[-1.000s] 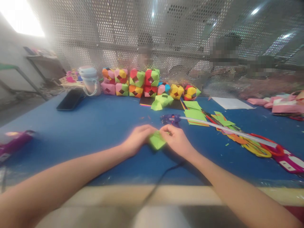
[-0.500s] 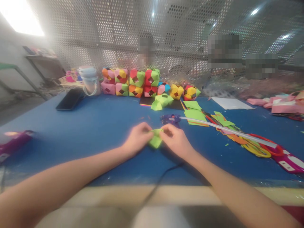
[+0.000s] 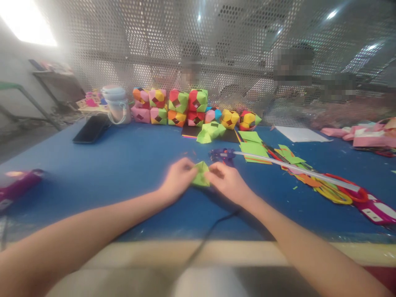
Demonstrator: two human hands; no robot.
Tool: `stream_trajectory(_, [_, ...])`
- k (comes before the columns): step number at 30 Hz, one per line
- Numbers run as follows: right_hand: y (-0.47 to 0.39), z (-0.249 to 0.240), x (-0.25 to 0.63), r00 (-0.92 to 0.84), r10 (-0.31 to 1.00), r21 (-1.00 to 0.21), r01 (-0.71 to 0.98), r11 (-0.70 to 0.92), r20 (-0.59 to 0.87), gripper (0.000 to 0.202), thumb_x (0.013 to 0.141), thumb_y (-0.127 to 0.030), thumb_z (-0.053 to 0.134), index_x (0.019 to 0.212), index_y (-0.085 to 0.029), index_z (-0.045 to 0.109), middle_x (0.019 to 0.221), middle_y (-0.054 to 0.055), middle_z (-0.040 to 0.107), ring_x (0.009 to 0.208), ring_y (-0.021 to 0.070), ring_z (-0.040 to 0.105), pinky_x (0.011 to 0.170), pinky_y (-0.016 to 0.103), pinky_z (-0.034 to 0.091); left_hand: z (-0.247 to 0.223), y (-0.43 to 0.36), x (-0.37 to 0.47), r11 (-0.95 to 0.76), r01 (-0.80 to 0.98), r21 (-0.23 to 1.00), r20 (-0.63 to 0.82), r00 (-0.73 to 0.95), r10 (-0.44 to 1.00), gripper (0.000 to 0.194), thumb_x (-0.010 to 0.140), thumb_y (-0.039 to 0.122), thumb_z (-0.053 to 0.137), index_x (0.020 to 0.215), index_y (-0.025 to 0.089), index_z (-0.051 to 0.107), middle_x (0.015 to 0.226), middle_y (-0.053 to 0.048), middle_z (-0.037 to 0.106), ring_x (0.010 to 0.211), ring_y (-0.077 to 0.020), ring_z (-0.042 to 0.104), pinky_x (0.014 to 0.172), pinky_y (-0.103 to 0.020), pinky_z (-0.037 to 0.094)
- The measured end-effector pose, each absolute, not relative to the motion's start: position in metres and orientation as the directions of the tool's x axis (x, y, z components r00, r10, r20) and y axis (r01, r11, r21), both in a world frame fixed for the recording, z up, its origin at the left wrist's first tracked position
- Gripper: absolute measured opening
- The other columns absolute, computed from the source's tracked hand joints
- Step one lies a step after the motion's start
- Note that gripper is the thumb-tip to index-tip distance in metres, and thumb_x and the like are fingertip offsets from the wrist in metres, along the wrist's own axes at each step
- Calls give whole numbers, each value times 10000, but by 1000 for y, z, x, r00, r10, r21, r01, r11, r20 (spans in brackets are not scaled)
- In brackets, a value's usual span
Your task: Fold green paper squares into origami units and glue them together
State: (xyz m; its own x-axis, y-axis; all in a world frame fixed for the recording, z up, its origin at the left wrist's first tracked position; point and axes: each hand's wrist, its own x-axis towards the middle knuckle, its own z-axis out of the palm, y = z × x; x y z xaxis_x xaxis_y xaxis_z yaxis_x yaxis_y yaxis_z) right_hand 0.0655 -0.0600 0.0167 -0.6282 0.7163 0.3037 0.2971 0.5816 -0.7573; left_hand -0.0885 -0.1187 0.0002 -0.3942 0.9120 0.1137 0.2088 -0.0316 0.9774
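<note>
A small folded piece of green paper [image 3: 201, 175] is held between both hands, low over the blue table [image 3: 123, 165]. My left hand [image 3: 179, 178] pinches its left side between thumb and fingers. On its right side, my right hand [image 3: 228, 181] grips it the same way. Just behind my right hand lies a dark blue glue gun [image 3: 223, 154] with a long clear stick reaching to the right. A crumpled-looking green folded paper piece [image 3: 211, 132] sits farther back.
Stacked colourful paper cubes [image 3: 178, 108] stand at the back, beside a white cup [image 3: 117, 105] and a black phone [image 3: 92, 129]. Green sheets [image 3: 255, 152], scissors with yellow handles [image 3: 335, 194] and power strips [image 3: 375, 209] lie right; another strip [image 3: 21, 187] is left.
The green paper between my hands has been turned, with a point now upward and its lower edge flatter. Both hands have shifted only slightly.
</note>
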Motion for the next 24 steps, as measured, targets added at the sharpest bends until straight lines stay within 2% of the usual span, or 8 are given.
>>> stream_trajectory(3, [-58, 12, 64, -621, 710, -674, 370, 639, 332, 167, 751, -264, 511, 601, -198, 482, 544, -28, 506, 515, 101, 435, 512, 216, 358, -1, -119, -88, -50, 188, 981, 114, -347, 931, 118, 683, 263, 590, 703, 153, 551, 705, -4, 594, 639, -110, 516, 584, -216, 408])
stream_trajectory(8, [-56, 11, 63, -597, 736, -678, 398, 618, 319, 157, 743, -244, 501, 596, -192, 491, 549, -20, 527, 508, 99, 430, 507, 213, 350, 0, -121, -86, -67, 166, 984, 103, -216, 971, 122, 669, 196, 584, 767, 156, 523, 731, 11, 576, 635, -96, 512, 583, -208, 401])
stream_trajectory(12, [-58, 12, 63, -622, 719, -684, 379, 623, 310, 150, 749, -246, 507, 610, -189, 504, 564, -17, 542, 523, 102, 448, 523, 217, 360, -1, -120, -86, -52, 196, 979, 100, -245, 964, 91, 681, 180, 554, 730, 163, 480, 691, 28, 534, 597, -83, 469, 547, -199, 358])
stream_trajectory(17, [-59, 14, 63, -643, 695, -717, 314, 622, 322, 192, 805, -323, 503, 682, -184, 550, 631, 0, 595, 555, 113, 499, 548, 221, 393, -2, -118, -88, -54, 228, 972, 127, -321, 939, 88, 676, 180, 543, 691, 170, 457, 646, 42, 488, 581, -82, 437, 539, -199, 333])
stream_trajectory(21, [-57, 14, 64, -614, 697, -702, 306, 643, 371, 173, 811, -251, 467, 695, -176, 570, 644, 3, 600, 580, 114, 514, 577, 219, 402, -2, -118, -88, -83, 220, 972, 135, -233, 963, 126, 668, 211, 571, 683, 171, 453, 688, 28, 516, 629, -99, 472, 578, -213, 365])
stream_trajectory(24, [-57, 14, 64, -613, 686, -697, 287, 656, 393, 162, 795, -227, 476, 671, -172, 565, 625, -7, 580, 581, 108, 504, 576, 210, 394, -3, -118, -87, -68, 253, 965, 126, -221, 967, 139, 663, 216, 572, 672, 173, 441, 653, 40, 486, 614, -97, 451, 561, -208, 350])
